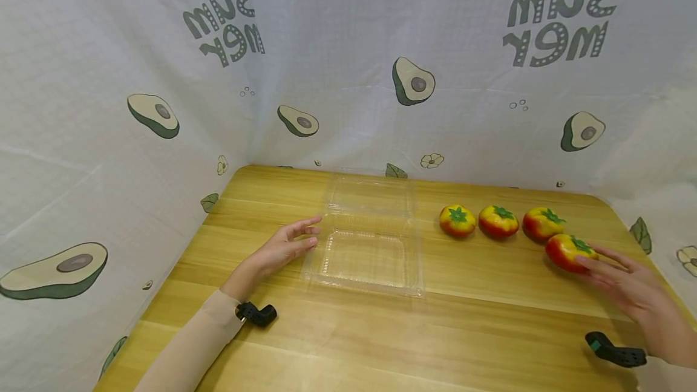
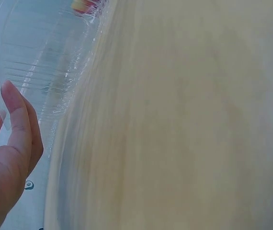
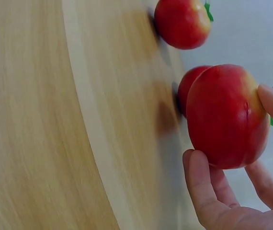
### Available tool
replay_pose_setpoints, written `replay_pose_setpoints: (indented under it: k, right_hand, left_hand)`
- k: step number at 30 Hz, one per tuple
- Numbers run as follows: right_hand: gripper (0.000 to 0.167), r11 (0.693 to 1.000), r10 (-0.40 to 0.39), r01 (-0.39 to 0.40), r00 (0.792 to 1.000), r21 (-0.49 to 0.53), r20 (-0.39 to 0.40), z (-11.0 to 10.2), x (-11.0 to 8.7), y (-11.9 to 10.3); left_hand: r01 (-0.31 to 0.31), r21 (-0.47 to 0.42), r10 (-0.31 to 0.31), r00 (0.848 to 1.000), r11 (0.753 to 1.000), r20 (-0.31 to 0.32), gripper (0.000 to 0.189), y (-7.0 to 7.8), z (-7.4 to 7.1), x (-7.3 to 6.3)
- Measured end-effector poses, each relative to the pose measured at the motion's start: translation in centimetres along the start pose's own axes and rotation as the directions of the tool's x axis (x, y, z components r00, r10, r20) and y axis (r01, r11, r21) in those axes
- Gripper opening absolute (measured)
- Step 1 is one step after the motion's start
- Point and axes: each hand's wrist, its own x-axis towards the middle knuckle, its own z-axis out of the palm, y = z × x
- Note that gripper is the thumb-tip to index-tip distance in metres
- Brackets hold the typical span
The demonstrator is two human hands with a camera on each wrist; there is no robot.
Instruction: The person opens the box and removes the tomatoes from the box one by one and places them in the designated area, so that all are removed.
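My right hand [image 1: 626, 283] holds a red-and-yellow toy persimmon [image 1: 566, 253] with a green leaf cap, thumb and fingers around its side. In the right wrist view the held persimmon [image 3: 227, 117] appears raised off the table. Three similar persimmons stand in a row beyond it: one on the left [image 1: 457, 221], one in the middle [image 1: 498, 222] and one on the right [image 1: 541, 224]. A clear plastic clamshell box [image 1: 367, 288] lies unfolded mid-table. At its left edge is my left hand [image 1: 280, 250], fingers loosely bent and apart; the left wrist view shows fingertips [image 2: 9, 91] beside the plastic rim.
The wooden table [image 1: 463, 343] carries all these things. White cloth [image 1: 348, 47] printed with avocados and lettering hangs behind the table and along its sides. A dark wrist camera [image 1: 256, 314] is worn on the left wrist, another camera [image 1: 615, 352] on the right.
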Motion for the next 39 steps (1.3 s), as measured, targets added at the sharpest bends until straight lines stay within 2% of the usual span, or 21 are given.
replay_pose_setpoints:
  k: [8,11,18,23,28,31,35,39]
  right_hand:
    - [0.036,0.999,0.000,0.003,0.999,0.051,-0.044,-0.6,0.2,0.0]
    - [0.036,0.998,0.013,-0.007,0.996,0.063,-0.092,-0.6,0.2,-0.1]
    - [0.045,0.997,0.072,-0.072,0.961,0.009,-0.267,-0.5,0.5,-0.5]
    - [0.054,0.997,0.077,-0.082,0.945,-0.004,-0.319,-0.8,1.0,-0.7]
    - [0.080,1.000,0.001,-0.004,0.939,-0.008,-0.343,-0.9,1.5,-0.7]
    - [0.077,0.997,-0.042,0.062,0.934,0.044,-0.356,-0.8,1.8,-0.6]
    - [0.070,0.991,-0.044,0.091,0.917,0.101,-0.395,-0.7,2.2,-0.8]
    - [0.088,0.991,-0.011,0.068,0.901,0.116,-0.433,-0.4,2.6,-1.3]
  left_hand:
    - [-0.012,0.012,0.012,1.000,1.000,0.014,0.061,-0.2,0.0,0.1]
    - [-0.009,0.009,0.009,1.000,1.000,0.015,0.061,-0.2,0.0,0.2]
    - [-0.015,0.011,0.015,1.000,1.000,0.020,0.061,-0.2,0.0,0.2]
    - [-0.013,0.005,0.013,1.000,1.000,0.015,0.060,-0.1,0.0,0.2]
    - [-0.003,-0.010,0.003,1.000,1.000,0.011,0.060,-0.1,0.0,0.1]
    - [0.000,-0.009,0.000,1.000,1.000,0.014,0.060,0.0,0.0,0.1]
    - [0.001,-0.012,0.000,1.000,1.000,0.017,0.061,0.1,0.0,0.0]
    - [-0.003,-0.010,0.003,1.000,1.000,0.018,0.061,0.1,0.0,0.0]
